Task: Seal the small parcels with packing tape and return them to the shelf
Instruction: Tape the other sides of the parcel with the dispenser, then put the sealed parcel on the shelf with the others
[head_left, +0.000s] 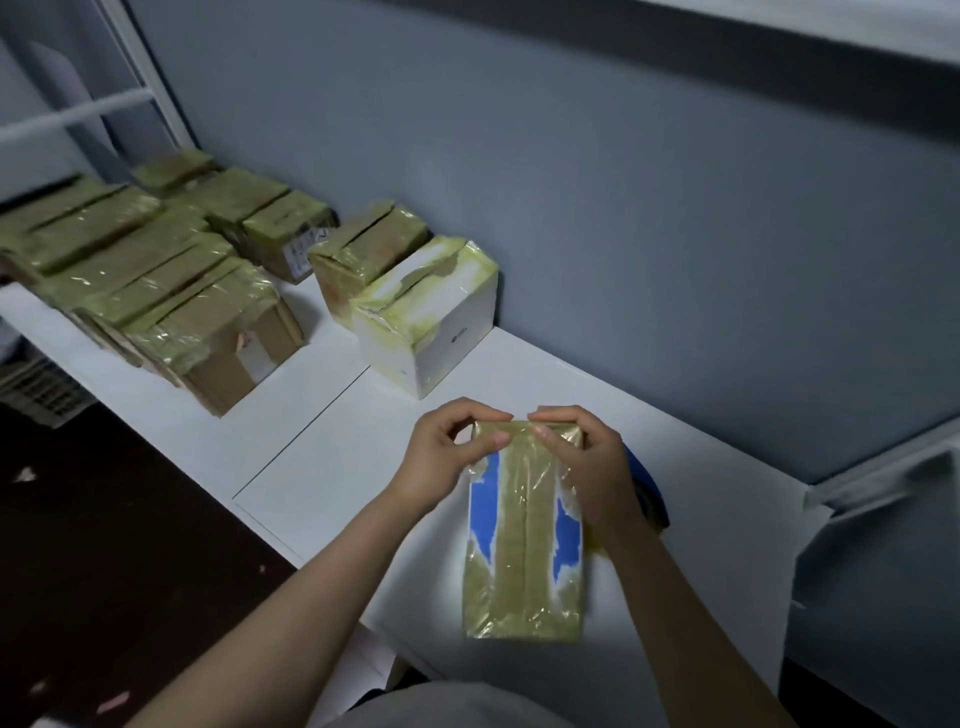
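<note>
Two bare hands are on one parcel here. The left hand (441, 457) pinches the far left corner of the small parcel (524, 535), thumb and fingers closed on the tape there; the right hand (584, 462) does the same at the far right corner, its grip grasping the parcel's top end. The parcel is white and blue, with yellowish tape (524, 519) running down its middle and wrapped across both ends. It lies flat near the front edge of the white surface (311, 467), closer to the right end than the left.

Just behind the right wrist a blue tape roll (649, 488) peeks out, mostly hidden, touching or just beside the parcel; I cannot tell which.

Further back, against the grey wall (623, 208), I count two taped boxes side by side: a white box (431, 317) and a brown one (363, 249) touching behind it. At the far left end sits a cluster of taped cardboard parcels (156, 270), crowded and leaning on each other; at least six, an exact count is not possible.

Between the cluster and the hands, the front strip of the surface lies bare. A seam (306, 431) splits the surface into two panels. Beyond the front edge is dark floor (104, 519).
</note>
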